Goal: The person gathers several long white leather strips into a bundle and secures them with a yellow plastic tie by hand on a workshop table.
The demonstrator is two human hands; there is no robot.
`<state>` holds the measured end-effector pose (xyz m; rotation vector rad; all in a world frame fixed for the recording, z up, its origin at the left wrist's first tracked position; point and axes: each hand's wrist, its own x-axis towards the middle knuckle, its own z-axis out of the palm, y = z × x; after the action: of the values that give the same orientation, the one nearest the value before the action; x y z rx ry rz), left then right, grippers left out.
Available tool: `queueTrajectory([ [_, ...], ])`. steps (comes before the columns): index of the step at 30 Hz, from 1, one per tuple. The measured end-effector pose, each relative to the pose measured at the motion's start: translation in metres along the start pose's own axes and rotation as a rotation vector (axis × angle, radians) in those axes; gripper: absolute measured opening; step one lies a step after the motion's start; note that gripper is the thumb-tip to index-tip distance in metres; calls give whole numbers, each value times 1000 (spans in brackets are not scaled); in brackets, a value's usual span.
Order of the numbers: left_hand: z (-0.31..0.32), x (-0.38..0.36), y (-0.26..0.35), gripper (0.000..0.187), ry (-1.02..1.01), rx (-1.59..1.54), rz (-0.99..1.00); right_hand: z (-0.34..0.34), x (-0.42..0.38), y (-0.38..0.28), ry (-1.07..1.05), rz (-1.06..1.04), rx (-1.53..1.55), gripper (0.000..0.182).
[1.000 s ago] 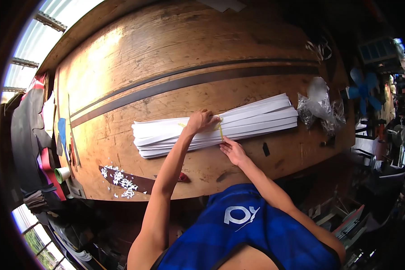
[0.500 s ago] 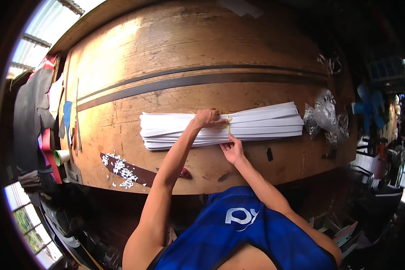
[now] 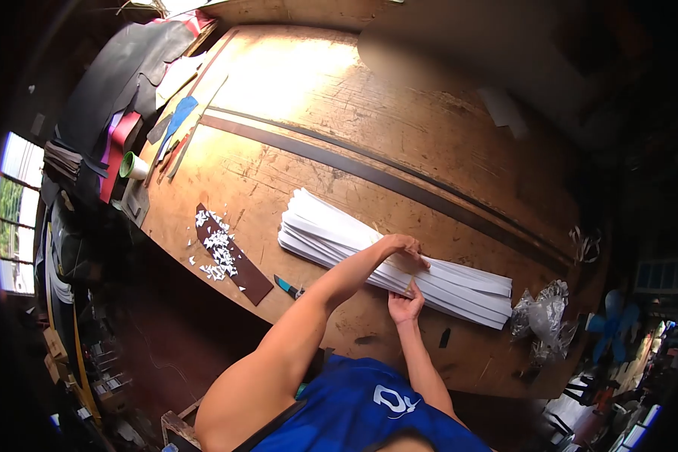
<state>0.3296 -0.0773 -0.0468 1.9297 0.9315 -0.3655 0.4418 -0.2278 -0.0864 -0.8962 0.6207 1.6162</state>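
A bundle of long white strips (image 3: 467,290) lies slantwise on the wooden table (image 3: 256,177), with a thin yellow tie (image 3: 410,284) around its middle. Over the top of the bundle arches my left hand (image 3: 405,247), its fingers bent down onto the strips near the tie. My right hand (image 3: 405,305) is at the bundle's near edge, palm up, with thumb and fingers closed on the yellow tie. Part of the tie is hidden beneath my left hand and wrist. A teal-handled cutter (image 3: 286,287) lies left of the bundle, close to my left forearm.
White scraps cover part of a brown strip (image 3: 255,280) near the table's front edge. Long dark strips (image 3: 316,156) stretch across the table behind the bundle. Crumpled clear plastic (image 3: 542,320) sits at its right end. A green-and-white cup (image 3: 134,166) and dark sheets (image 3: 102,94) are at left.
The view has turned, so the table and bundle now appear slanted. My left hand has moved over the tie, and my right hand has come up to it. The cutter now shows beside my forearm.
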Motion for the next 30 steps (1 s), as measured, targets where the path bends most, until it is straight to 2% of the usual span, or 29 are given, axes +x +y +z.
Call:
queueTrajectory([
  [6, -14, -5, 17, 76, -49, -17, -5, 3, -12, -6, -87, 42, 38, 48],
  [9, -25, -6, 26, 76, -47, -17, -1, 8, -25, -9, -145, -13, 18, 49],
  [14, -57, -20, 57, 76, 32, -48, 35, 26, -55, -28, -225, -63, -3, 50],
  [17, -70, -28, 80, 77, 112, -89, 65, 42, -82, -46, -380, -166, -94, 50],
  [21, -88, -49, 119, 76, 183, -223, 228, 56, -117, -65, -491, -279, -212, 49],
  [23, -95, -65, 142, 74, 236, -274, 235, 67, -133, -71, -576, -538, -352, 53],
  [24, -99, -77, 156, 73, 269, -338, 242, 75, -143, -75, -584, -540, -348, 53],
  [26, -107, -98, 183, 72, 360, -294, 261, 94, -176, -83, -650, -662, -462, 59],
  [28, -106, -102, 200, 70, 457, -384, 301, 106, -197, -96, -691, -743, -568, 66],
  [30, -109, -131, 231, 66, 563, -436, 272, 117, -213, -120, -770, -727, -655, 69],
])
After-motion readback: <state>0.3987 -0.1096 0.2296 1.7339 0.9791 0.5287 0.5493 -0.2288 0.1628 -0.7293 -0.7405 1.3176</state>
